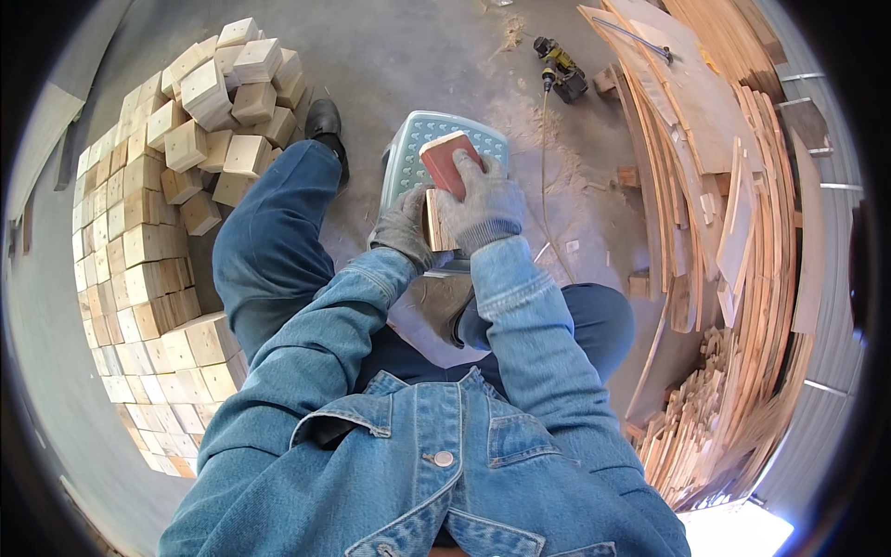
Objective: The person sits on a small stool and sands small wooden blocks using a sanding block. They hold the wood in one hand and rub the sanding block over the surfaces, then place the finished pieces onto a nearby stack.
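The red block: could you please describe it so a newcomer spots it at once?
Find the pale blue stool, upper centre. Over it, the gloved right hand grips the red block. Its red face sets it apart from the bare wooden piece nearby.

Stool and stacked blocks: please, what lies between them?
The person's left leg and shoe, plus some floor, lie between stool and stacked blocks in the head view.
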Motion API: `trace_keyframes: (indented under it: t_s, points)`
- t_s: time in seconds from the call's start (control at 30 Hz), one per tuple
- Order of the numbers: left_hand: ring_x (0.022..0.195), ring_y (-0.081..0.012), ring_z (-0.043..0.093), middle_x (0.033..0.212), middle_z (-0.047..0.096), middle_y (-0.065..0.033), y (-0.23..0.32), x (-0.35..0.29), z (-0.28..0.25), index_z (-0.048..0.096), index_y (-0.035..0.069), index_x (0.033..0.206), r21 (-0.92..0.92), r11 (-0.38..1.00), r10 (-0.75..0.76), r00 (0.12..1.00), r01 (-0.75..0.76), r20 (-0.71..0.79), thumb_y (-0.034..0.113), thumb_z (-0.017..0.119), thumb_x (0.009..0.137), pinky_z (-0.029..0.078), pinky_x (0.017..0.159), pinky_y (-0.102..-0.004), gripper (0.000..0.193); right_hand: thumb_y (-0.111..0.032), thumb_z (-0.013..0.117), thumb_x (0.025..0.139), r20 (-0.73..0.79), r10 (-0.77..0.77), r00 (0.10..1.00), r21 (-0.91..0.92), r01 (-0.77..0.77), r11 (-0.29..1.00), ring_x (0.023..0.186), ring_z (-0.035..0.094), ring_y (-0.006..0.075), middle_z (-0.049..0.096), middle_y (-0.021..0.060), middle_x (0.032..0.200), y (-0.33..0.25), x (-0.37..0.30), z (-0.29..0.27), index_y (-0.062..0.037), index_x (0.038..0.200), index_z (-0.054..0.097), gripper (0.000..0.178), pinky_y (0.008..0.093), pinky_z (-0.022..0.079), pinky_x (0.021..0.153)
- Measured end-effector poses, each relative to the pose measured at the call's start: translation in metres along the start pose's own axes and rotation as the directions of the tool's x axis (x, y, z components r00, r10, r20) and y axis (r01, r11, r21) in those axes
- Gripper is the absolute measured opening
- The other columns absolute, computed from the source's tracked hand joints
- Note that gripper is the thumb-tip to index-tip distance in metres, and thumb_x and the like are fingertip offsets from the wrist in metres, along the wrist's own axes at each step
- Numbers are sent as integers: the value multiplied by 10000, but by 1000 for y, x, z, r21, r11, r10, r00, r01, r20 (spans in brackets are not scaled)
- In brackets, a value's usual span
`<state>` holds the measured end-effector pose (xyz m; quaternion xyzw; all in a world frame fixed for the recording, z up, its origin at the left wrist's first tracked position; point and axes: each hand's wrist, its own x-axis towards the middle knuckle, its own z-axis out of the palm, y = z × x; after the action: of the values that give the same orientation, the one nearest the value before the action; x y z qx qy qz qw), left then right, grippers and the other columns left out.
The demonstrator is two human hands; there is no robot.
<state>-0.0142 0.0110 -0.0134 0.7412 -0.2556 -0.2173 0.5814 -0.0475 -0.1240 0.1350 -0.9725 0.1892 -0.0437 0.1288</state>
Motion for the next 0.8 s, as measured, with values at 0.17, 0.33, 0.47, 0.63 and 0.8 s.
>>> trace_keyframes:
  t_s: [0.17,0.33,0.47,0.63,0.8]
  points:
    - [1285,-303,617,1393,584,-144,-12,2,-5,409,89,1526,184,983,6,1000,0,-31,349,1012,634,525,1116,-418,1108,-388,819,847,-75,-100,992,37,103,994,1297,576,475,536,235,1507,1,-17,3,-152,1469,632,691,555,485,1082]
    - [1283,-345,631,1377,620,-180,15,-5,-9,553,108,1440,232,973,50,991,-20,-126,436,972,652,512,1129,-409,951,-356,832,833,-68,-199,978,56,203,978,1309,554,492,510,279,1498,14,-106,-13,-108,1451,639,693,577,479,1077]
    - [1239,-321,661,1352,647,-182,13,-7,-3,612,78,1386,-129,991,-2,982,-22,-187,363,905,773,523,1112,-402,737,-377,842,829,-26,-197,980,58,199,978,1317,553,497,492,298,1507,20,-146,-15,-82,1451,637,719,600,479,1066]
    - [1339,-376,586,1433,588,-222,4,-9,-3,501,65,1490,354,935,71,990,-25,-118,384,920,718,464,1182,-426,935,-407,816,856,-93,-197,976,48,202,978,1250,629,489,506,283,1545,12,-98,-5,-45,1436,634,708,564,516,1045]
    - [1288,-335,617,1400,594,-174,9,-4,-5,466,85,1493,243,968,81,993,-58,-87,406,1025,583,510,1121,-440,1115,-408,783,893,29,-17,999,-28,18,999,1310,623,432,517,209,1586,-11,-1,-11,-95,1476,617,682,527,532,1062]
